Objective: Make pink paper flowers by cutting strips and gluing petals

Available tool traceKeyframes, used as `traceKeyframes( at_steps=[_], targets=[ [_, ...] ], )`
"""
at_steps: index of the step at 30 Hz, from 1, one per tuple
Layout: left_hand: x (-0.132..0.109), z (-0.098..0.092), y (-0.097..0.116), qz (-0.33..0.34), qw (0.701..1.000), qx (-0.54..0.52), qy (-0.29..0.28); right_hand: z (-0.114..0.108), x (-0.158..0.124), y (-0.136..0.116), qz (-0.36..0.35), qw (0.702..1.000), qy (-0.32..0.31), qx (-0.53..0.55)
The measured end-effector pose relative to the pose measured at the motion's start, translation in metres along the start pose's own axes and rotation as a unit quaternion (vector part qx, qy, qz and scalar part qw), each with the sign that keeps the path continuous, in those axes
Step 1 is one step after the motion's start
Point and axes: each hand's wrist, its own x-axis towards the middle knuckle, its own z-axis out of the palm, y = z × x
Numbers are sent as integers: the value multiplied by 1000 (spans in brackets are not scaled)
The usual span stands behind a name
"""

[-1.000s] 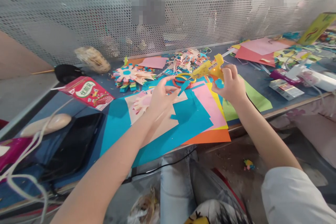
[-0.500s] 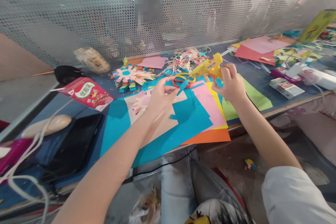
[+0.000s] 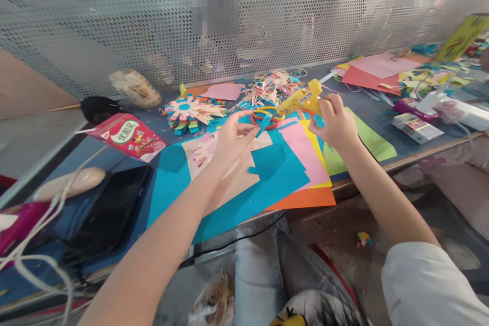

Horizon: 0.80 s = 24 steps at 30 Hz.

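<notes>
Between the fingertips of my left hand (image 3: 236,137) is a small blue paper strip (image 3: 264,123). My right hand (image 3: 335,121) is closed round the handle of a yellow glue gun (image 3: 301,99), whose nozzle points left towards the strip. Scissors with red and yellow handles (image 3: 273,118) lie behind the strip. Under my left hand are a cut beige sheet (image 3: 244,178) with a pink paper flower (image 3: 204,152) on it, and a large blue sheet (image 3: 280,168). A stack of paper flowers (image 3: 185,108) sits behind my left hand.
A red drink carton (image 3: 132,136), a black phone-like device (image 3: 110,206) and a white cable (image 3: 57,204) lie at left. Paper scraps (image 3: 269,89) are heaped near the mesh panel (image 3: 286,20). Pink, yellow, orange and green sheets (image 3: 367,135) lie at right, beyond them a small box (image 3: 416,128).
The blue strip has tilted more upright and shifted slightly left at my left fingertips. The glue gun has dipped slightly in my right hand. Both hands have otherwise hardly moved.
</notes>
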Motion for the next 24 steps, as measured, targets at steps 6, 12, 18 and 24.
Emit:
traceKeyframes(
  at_steps=[6, 12, 18, 24],
  targets=[
    [-1, 2, 0, -8, 1000, -2, -7, -2, 0, -1, 2, 1000, -2, 17],
    [-4, 5, 3, -5, 1000, 12, -22, -4, 1, -3, 10, 999, -24, 35],
    [-2, 4, 2, 14, 999, 29, -23, -4, 2, -2, 18, 999, -25, 32],
    [-2, 1, 8, 31, 998, 31, 44, -4, 3, -2, 44, 997, -55, 29]
  ],
)
